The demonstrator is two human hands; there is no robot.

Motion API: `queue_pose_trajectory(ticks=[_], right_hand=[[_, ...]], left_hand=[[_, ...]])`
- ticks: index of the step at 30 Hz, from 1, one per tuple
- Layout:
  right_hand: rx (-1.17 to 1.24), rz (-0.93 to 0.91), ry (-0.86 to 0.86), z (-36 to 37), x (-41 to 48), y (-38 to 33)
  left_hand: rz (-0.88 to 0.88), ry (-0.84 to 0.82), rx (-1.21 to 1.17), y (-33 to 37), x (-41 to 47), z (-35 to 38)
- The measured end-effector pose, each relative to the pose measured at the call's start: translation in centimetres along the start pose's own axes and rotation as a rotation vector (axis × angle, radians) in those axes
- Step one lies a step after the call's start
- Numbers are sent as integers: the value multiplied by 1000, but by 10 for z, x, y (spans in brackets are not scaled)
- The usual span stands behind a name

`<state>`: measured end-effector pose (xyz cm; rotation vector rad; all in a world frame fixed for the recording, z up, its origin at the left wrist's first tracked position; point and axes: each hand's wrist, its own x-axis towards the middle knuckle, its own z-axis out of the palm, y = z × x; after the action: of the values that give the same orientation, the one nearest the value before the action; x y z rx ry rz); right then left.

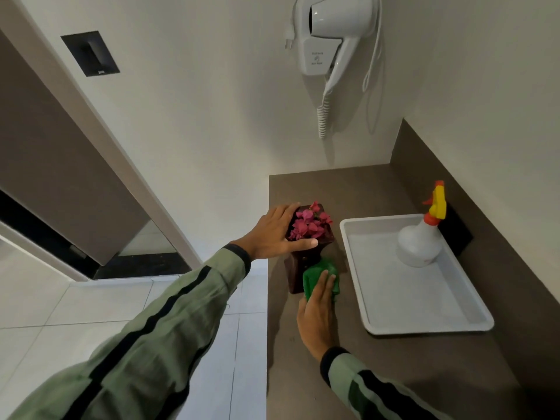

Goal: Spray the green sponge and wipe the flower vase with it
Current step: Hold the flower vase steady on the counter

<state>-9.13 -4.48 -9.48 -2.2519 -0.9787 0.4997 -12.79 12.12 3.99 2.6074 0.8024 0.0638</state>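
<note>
A dark brown square flower vase with pink flowers stands on the brown counter near its left edge. My left hand grips the vase's top rim, thumb across the near side. My right hand presses the green sponge flat against the vase's near right face. The white spray bottle with an orange and yellow head stands in the far right part of the grey tray, apart from both hands.
The counter ends at a straight left edge with tiled floor below. A backsplash rises along the right. A white hair dryer with a coiled cord hangs on the wall above the counter.
</note>
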Motion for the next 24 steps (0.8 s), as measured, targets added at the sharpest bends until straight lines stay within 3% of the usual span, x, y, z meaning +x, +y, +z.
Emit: queue_pose_trajectory(ticks=[7, 11, 13, 15, 18, 20, 24], right_hand=[[-315, -179, -87, 4, -10, 13], [-514, -388, -124, -1, -22, 13], [-492, -492, -149, -3, -24, 14], [-281, -355, -212, -8, -27, 12], [277, 16, 87, -20, -39, -8], [519, 300, 182, -33, -33, -21], [1032, 592, 68, -52, 2, -43]], left_hand=[[-4, -4, 82, 2, -1, -2], [-14, -14, 54, 5, -1, -3], [-30, -22, 31, 6, -1, -3], [-40, -23, 3, 6, 0, -3], [-32, -11, 11, 4, 1, -3], [-33, -18, 40, 4, 1, -2], [-36, -35, 37, 3, 1, -2]])
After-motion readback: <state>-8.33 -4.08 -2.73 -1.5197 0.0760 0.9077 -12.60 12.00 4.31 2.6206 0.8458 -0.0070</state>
